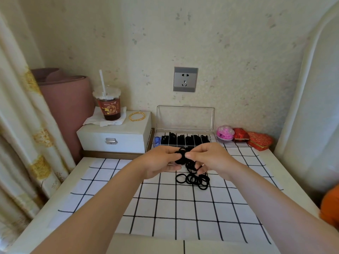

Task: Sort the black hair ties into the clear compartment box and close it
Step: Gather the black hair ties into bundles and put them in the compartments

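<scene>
Two hands were seen in the head view, held close together above the checked cloth [165, 208] that covered the desk [84, 165]. A bunch of black hair ties [180, 157] was gripped in the curled fingers of the left hand [161, 162]. The same bunch was pinched by the thumb and fingers of the right hand [207, 160], and a few loops hung below it. A loose pile of ties [194, 180] lay on the cloth just beneath the hands, somewhat nearer the desk's right edge than its left, and was yet to be sorted.

The clear compartment box [212, 137] was set straight beyond the hands, toward the desk's far edge, with its long axis running left to right along that edge. Its lid [185, 119] was stood open against the wall. Both hands were judged about equally near it, so only a short forward reach seemed to be called for.

Most of the narrow compartments were filled with black ties, and something blue [156, 139] was held in the leftmost one. Whether any slot was free could not be told, since the front row was partly hidden by the knuckles.

A white jewellery box [113, 136] was placed left of the compartment box, with a drink cup [109, 107] and gold bangles [137, 116] set on top.
</scene>
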